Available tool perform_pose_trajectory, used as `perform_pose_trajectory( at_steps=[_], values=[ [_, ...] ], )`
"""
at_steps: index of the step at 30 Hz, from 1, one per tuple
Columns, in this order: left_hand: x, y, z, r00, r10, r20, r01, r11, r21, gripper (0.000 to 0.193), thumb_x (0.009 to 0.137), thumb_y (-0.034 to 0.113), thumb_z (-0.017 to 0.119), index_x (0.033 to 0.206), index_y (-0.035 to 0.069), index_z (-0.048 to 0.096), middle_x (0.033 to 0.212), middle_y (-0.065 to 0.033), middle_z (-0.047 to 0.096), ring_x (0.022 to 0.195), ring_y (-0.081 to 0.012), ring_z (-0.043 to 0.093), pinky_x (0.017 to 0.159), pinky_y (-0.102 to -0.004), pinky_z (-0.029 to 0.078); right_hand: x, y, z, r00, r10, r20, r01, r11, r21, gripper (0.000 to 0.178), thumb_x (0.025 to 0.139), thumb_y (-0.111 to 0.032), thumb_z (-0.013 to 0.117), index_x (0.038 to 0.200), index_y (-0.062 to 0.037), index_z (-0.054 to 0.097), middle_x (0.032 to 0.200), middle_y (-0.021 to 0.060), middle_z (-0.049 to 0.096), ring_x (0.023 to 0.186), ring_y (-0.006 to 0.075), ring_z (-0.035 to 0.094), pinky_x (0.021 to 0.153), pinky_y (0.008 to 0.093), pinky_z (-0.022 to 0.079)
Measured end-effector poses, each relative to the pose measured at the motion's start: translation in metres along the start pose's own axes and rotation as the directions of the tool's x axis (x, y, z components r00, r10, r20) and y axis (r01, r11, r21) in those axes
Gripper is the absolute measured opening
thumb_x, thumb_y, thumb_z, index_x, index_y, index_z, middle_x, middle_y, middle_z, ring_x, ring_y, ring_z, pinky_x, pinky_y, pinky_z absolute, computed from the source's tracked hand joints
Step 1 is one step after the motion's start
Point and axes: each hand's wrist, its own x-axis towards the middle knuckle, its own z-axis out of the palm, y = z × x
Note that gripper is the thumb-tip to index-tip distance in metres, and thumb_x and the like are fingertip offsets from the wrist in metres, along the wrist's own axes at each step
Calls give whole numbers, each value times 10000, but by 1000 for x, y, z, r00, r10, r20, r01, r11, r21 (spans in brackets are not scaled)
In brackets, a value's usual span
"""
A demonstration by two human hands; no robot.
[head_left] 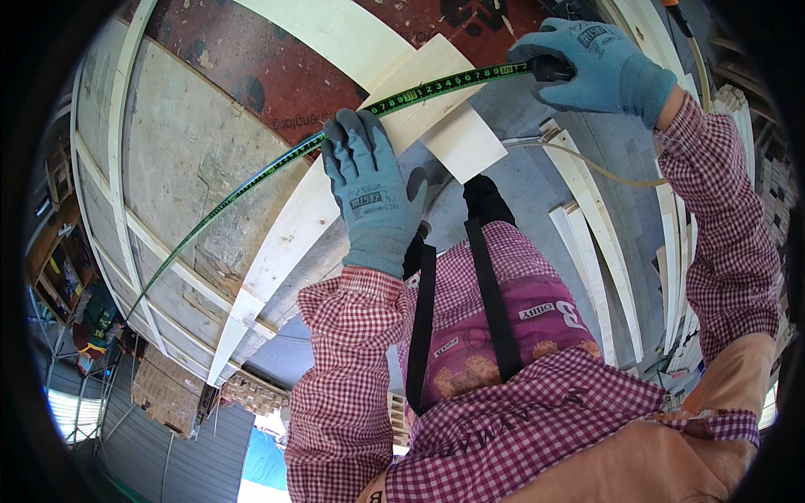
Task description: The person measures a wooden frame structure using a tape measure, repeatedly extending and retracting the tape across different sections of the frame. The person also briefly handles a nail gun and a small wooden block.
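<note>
At the far left of the frame, dim shelves (54, 272) stand beyond a pale slat (116, 168), which bows along the edge of a worn board (214, 147). Below them, toward the lower left, rises a ribbed grey wall (189, 448). Across the worn board runs the tape (432, 88), a green and black band arcing from the left side up to the upper right; its far end is too small to make out, and whether the band touches the board there I cannot tell. Above it, a red panel (243, 67) fills the upper left, and a long white strip (277, 243) slants from the lower left toward the centre. Near the centre, the left hand (369, 193), in a blue glove with grey fingertips, lies across the tape, fingers together over it and thumb spread well apart. Just right of these fingers the tape crosses a short plank (411, 121), with a square wooden piece (465, 144) beneath the plank's lower edge. Lower centre shows a purple apron (495, 310) with black straps. Upper right, the right hand (591, 71), gloved alike, closes around the tape's dark case (549, 69). Below it, a tan hose (622, 178) passes over pale planks (602, 220). Stacked wood (770, 184) lines the far right.
</note>
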Motion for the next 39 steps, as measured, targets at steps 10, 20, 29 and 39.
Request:
perform_pose_trajectory(
  at_steps=[10,20,29,39],
  values=[
    [0,0,-1,1000,2,3,-1,1000,-6,1014,746,390,675,1437,-45,73,1503,-258,-7,1396,-416,-31,1136,-484,-13,1,0,2,1000,-5,-6,6,1000,29,425,731,-287,642,1140,-180,599,998,82,573,901,261,603,867,368,487],
    [-1,2,-3,1000,-1,11,1,1000,30,1007,761,411,662,1438,-44,71,1496,-275,30,1394,-422,5,1134,-483,11,1,2,4,999,-37,-2,37,998,51,421,737,-286,636,1139,-165,599,990,83,575,908,257,592,883,364,473],
    [0,0,-4,1000,8,8,-9,1000,26,1021,740,408,678,1437,-45,83,1500,-262,16,1396,-417,-10,1139,-480,-7,2,0,2,1000,-17,5,17,1000,14,419,732,-292,646,1136,-191,600,1018,83,579,935,260,596,906,375,463],
    [0,-2,-4,1000,10,-8,-11,1000,-23,996,744,403,677,1433,-42,113,1503,-257,21,1395,-419,6,1138,-479,4,5,-3,-2,1000,-27,7,27,998,56,422,721,-285,652,1127,-180,605,975,88,568,897,265,595,859,367,475]
  ],
)
